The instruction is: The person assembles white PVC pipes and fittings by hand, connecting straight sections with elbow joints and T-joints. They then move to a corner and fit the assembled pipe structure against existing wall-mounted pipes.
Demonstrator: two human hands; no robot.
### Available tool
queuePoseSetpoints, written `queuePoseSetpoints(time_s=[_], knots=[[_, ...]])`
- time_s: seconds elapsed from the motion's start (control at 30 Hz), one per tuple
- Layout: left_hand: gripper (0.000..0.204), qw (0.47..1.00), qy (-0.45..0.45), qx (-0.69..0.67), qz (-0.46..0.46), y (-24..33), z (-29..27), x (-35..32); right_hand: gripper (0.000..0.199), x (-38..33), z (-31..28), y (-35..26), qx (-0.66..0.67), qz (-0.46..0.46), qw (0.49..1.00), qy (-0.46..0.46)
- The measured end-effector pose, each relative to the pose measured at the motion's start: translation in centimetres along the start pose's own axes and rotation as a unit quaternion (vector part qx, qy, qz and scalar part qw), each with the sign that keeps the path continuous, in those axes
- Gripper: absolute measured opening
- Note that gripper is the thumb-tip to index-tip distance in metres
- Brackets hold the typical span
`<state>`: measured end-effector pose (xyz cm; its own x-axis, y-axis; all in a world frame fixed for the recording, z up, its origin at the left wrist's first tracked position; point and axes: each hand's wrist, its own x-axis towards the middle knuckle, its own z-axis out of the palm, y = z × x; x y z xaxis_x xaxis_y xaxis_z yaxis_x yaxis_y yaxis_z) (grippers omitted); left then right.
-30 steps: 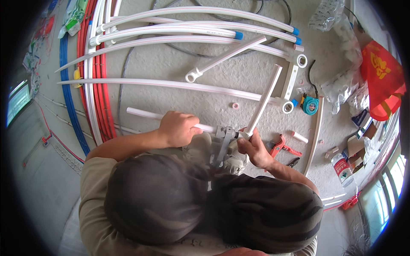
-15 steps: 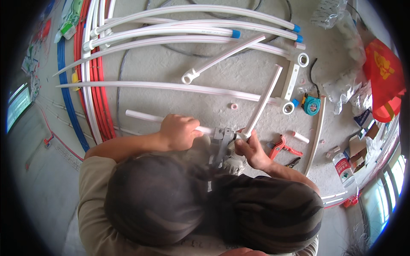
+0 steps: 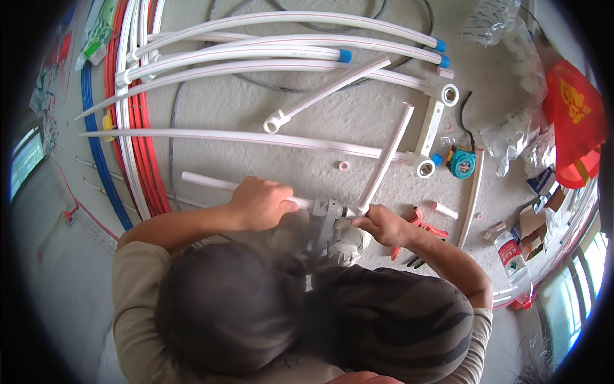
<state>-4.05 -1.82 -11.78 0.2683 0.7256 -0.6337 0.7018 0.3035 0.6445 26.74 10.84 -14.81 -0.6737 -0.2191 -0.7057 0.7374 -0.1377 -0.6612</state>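
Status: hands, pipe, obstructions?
Left hand gripping white pipe; right hand holding white fitting; grey tool between them; red cutter near right wrist.

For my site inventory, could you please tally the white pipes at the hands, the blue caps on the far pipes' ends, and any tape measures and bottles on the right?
White pipes: 2
Blue caps: 3
Tape measure: 1
Bottle: 1
Total: 7

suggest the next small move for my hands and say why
Perhaps press the left hand and right hand gently inward, in line: one grips a white pipe left of the grey tool, the other holds a white fitting on its right.
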Motion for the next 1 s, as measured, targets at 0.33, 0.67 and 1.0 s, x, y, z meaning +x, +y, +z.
queuePoseSetpoints(time_s=[0.33, 0.67, 1.0], knots=[[0.029, 1.000, 0.018, -0.004, -0.013, 0.6, 1.1, -1.0, 0.040, -0.2, 2.9, 1.1, 0.094, -0.047, 0.993, 0.049], [0.029, 1.000, -0.006, -0.007, -0.015, 1.1, 0.4, -0.8, 0.028, -0.2, 3.9, 1.2, 0.084, -0.077, 0.990, 0.082], [0.028, 1.000, 0.021, 0.006, 0.011, 1.2, 1.1, -1.6, 0.033, -0.5, 5.7, 1.4, 0.169, -0.079, 0.978, 0.088]])
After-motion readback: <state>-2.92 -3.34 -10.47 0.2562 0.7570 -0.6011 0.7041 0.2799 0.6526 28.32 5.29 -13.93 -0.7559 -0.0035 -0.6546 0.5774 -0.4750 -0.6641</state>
